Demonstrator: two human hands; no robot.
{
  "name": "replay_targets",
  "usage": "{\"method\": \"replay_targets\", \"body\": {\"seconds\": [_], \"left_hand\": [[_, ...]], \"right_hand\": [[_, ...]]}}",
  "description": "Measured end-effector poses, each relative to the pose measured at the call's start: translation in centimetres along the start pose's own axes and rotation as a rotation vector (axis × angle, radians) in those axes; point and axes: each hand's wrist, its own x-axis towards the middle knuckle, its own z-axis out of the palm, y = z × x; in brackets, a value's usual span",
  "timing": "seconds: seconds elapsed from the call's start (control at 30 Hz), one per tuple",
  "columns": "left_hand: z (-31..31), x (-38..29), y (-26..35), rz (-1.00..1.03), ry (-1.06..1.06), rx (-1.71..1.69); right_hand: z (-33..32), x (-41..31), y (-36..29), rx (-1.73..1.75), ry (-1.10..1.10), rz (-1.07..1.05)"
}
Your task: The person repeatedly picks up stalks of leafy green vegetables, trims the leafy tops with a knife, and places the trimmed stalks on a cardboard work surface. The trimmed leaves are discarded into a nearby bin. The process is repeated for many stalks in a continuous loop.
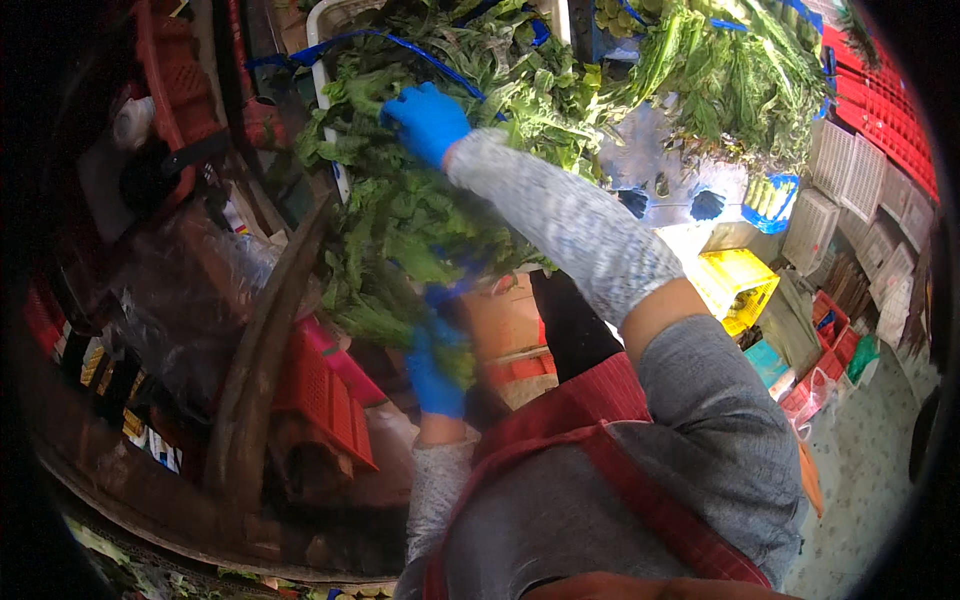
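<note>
My left hand (439, 367), in a blue glove, is closed around the lower end of a bunch of leafy greens (397, 232). Motion blurs this hand and part of the bunch, and a strip of blue tape (450, 289) shows just above the fingers. Farther up, my right hand (426, 124), also gloved in blue, lies over green leaves with its fingers bent down; its fingertips are hidden, so whether it grips them is unclear. Beneath and beyond it, a white plastic crate (319, 45) holds more leafy greens (480, 52). A blue band (420, 49) crosses those leaves.
A brown wooden bar (274, 322) slants on the left beside a red plastic crate (322, 397). More greens (750, 82) lie at upper right on a metallic surface (645, 150). A yellow crate (739, 281) and stacked red crates (885, 112) stand to the right.
</note>
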Motion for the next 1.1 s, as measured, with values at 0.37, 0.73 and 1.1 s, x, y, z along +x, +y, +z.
{"method": "replay_targets", "body": {"seconds": [0.37,0.73,1.1], "left_hand": [[0.8,-0.9,0.9,0.144,0.144,0.097],[-0.2,-0.2,0.3,0.115,0.133,0.062],[2.8,-0.9,-0.7,0.098,0.03,0.179]], "right_hand": [[-17.1,-13.9,-4.9,0.633,0.148,-0.151],[-8.6,-21.7,6.1,0.627,0.304,0.42],[-3.1,-25.6,9.2,0.339,-0.016,0.511]]}}
